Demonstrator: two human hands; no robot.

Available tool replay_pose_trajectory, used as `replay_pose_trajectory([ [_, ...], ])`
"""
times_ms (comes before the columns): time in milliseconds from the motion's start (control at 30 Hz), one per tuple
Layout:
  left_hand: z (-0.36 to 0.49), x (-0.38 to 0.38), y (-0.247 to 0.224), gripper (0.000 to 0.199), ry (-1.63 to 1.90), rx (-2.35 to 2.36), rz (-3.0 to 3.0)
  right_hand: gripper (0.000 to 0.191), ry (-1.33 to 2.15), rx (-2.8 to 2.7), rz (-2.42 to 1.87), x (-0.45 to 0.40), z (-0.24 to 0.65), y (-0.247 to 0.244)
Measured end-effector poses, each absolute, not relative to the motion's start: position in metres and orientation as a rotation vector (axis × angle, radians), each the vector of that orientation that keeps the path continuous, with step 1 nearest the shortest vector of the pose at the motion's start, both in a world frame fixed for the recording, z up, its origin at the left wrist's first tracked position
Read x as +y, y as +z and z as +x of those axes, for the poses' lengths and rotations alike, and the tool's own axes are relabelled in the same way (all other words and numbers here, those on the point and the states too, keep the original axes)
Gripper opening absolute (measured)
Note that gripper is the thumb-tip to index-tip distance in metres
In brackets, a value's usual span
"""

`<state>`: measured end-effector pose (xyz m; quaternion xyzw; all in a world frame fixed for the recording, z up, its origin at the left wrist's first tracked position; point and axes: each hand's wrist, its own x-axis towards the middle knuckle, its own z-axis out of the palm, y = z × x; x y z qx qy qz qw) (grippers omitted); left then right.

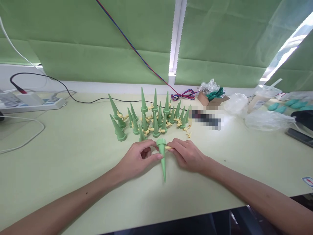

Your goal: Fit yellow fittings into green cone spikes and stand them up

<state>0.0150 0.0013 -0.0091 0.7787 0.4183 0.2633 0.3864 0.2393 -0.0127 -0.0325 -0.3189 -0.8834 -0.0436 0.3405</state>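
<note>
At near centre, left hand (pixel 138 155) pinches green spike (pixel 162 150), tip toward near side; right hand (pixel 188 155) grips yellow piece (pixel 168 148) against it; skewed push could snap piece, left hand drifting far could topple standing spikes (pixel 156 127)

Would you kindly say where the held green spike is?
The green spike is below centre in the head view, in the left hand, left of the yellow piece in the right hand.
</note>
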Motion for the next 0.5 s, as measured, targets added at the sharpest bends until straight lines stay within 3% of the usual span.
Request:
replay_pose_trajectory([
  [500, 0.0149, -0.0058, -0.0133, 0.027, 0.912, 0.927, 2.115, 0.019, 0.213, -2.223, -0.881, -0.0158, 0.2332, -0.0337],
])
